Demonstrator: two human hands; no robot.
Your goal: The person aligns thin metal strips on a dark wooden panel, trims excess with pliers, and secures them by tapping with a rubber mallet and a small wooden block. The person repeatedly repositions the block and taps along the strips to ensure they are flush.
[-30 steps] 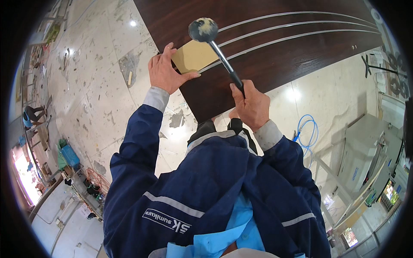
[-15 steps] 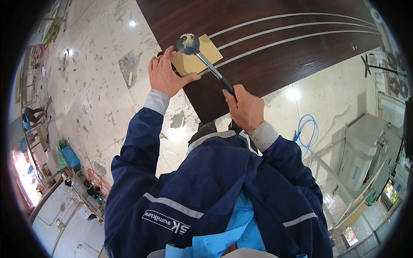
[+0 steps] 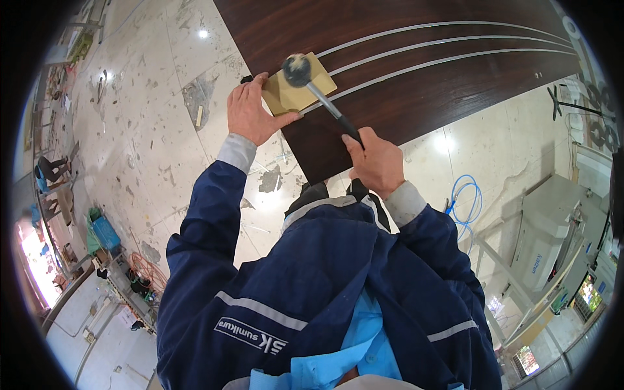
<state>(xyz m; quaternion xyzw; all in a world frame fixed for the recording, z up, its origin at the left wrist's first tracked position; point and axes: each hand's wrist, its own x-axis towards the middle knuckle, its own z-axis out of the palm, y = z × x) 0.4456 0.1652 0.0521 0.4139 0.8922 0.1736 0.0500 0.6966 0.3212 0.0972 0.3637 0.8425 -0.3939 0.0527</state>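
Note:
My right hand (image 3: 378,162) is closed round the black grip of a rubber mallet (image 3: 298,73) with a metal shaft. The mallet's dark round head, with a pale worn patch, appears over a flat yellowish block (image 3: 285,97); whether they touch I cannot tell. My left hand (image 3: 252,116) grips the block by its left edge, thumb at the near corner and fingers at the far one. The block lies at the left end of a dark brown wood-grain panel (image 3: 416,107), over the ends of light metal strips (image 3: 396,70) set along it.
Tiled floor (image 3: 149,130) with worn patches spreads out at the left. A coiled blue hose (image 3: 467,201) lies on the floor at the right, near a grey cabinet (image 3: 539,221). Far left, another person (image 3: 49,172) is beside a bench. A black stand (image 3: 575,104) is beyond the panel's right end.
The mallet head has shifted to the right over the block, and my right hand has moved slightly right and nearer to me. My left hand keeps its grip on the block.

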